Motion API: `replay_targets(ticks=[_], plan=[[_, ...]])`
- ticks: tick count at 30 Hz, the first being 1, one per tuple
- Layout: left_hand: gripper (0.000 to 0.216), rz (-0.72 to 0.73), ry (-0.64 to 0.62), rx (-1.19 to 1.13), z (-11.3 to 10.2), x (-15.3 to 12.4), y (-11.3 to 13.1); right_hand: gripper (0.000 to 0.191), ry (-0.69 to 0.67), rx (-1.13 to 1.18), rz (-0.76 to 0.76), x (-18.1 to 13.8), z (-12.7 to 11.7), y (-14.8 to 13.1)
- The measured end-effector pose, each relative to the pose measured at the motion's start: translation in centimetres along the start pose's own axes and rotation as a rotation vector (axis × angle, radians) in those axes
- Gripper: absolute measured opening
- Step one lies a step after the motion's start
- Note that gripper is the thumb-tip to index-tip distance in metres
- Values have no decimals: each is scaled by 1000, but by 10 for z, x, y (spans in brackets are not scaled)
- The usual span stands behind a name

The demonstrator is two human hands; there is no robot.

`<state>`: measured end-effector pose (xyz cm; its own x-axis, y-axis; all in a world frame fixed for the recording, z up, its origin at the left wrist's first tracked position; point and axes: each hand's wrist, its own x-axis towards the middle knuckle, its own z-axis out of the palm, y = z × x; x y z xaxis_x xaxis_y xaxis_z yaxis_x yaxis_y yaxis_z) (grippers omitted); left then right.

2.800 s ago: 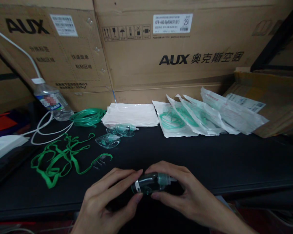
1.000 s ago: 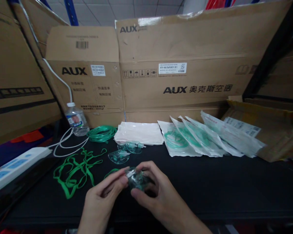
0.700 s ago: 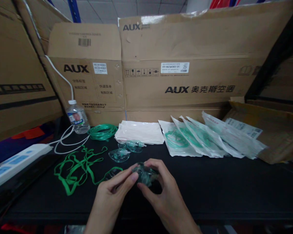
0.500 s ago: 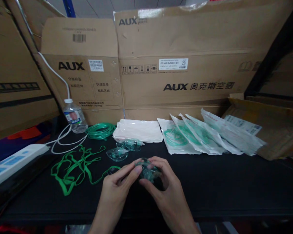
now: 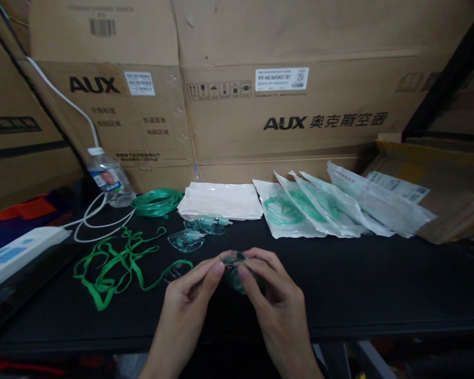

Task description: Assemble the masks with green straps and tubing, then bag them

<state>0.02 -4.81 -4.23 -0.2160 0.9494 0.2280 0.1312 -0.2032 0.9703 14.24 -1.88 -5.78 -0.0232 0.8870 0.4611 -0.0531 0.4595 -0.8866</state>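
Observation:
Between both hands, near the table's front middle, is a clear green-tinted oxygen mask. My left hand pinches its left edge between thumb and fingers. My right hand grips the mask's upper right, thumb pressed near the top edge; the fingers partly cover it. Just beyond lie more clear masks with white connectors. Left of my left hand spreads a tangle of green elastic straps, and one strap runs to a small clear piece beside my fingers.
At the back stand a coil of green tubing, a stack of white pouches and several sealed packets with tubing. A water bottle and a power strip are on the left. Cardboard walls the rear.
The view has tipped downward a little. My right thumb has moved from the mask's lower side up to its top edge, and the mask has turned in my hands.

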Motion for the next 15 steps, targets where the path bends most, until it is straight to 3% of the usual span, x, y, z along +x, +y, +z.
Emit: replay_targets(ticks=[9,15], plan=[[22,148,-10,111,-3,3,-6,28,94,-127,-284,-9,2,8],[19,201,21,137,-3,1,-6,34,77,-165,-351,-8,1,8]])
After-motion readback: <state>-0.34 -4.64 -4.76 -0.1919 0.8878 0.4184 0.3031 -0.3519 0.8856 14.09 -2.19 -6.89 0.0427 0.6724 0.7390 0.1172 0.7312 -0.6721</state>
